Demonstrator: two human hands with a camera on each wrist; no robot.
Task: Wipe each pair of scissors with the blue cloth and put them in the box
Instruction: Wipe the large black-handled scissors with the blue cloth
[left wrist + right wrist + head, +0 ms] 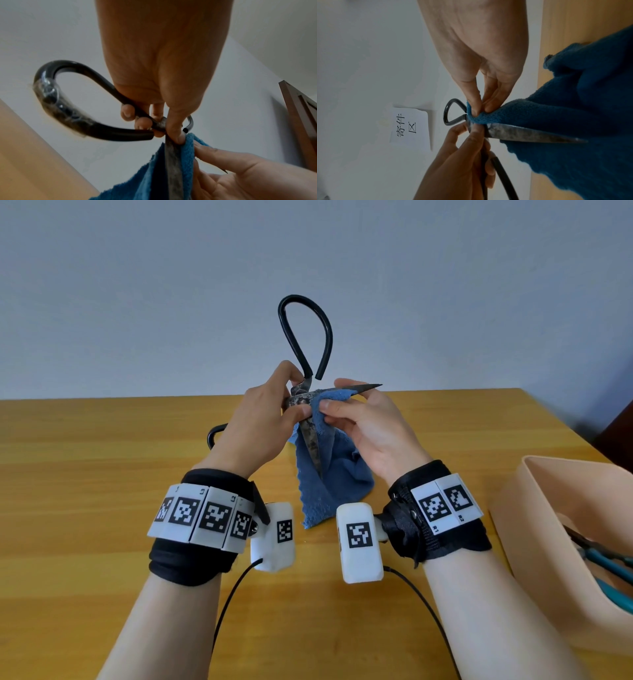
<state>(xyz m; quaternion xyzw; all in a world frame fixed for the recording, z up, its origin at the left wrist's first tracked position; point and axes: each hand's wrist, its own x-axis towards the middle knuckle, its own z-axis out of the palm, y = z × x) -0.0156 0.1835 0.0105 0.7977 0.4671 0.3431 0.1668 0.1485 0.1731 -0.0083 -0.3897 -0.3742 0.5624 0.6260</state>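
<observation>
From the head view the left hand (pixel 255 422) had its grip pinched at the pivot of the black scissors (pixel 310 402), held above the bench (pixel 102 440); the blades were splayed, one pointing right inside the blue cloth (pixel 329 470) the right hand (pixel 370 422) pinched. The left wrist cam showed the other blade running down from that pivot, and the right wrist cam had the cloth right at the pivot, so I'd guess the wipe runs outward to the tip, with the box (pixel 513 508) off to the right.

Bare forearms, and each wrist wears a black fabric wrap (pixel 191 559). On the left wrist, a band of white tiles (pixel 202 517) prints black square codes marked L2, L3. On the right, two tiles (pixel 445 503) read R1, R2. A white camera pod (pixel 361 542) with its own code hangs under each wrist, trailing a black cable (pixel 428 614).
</observation>
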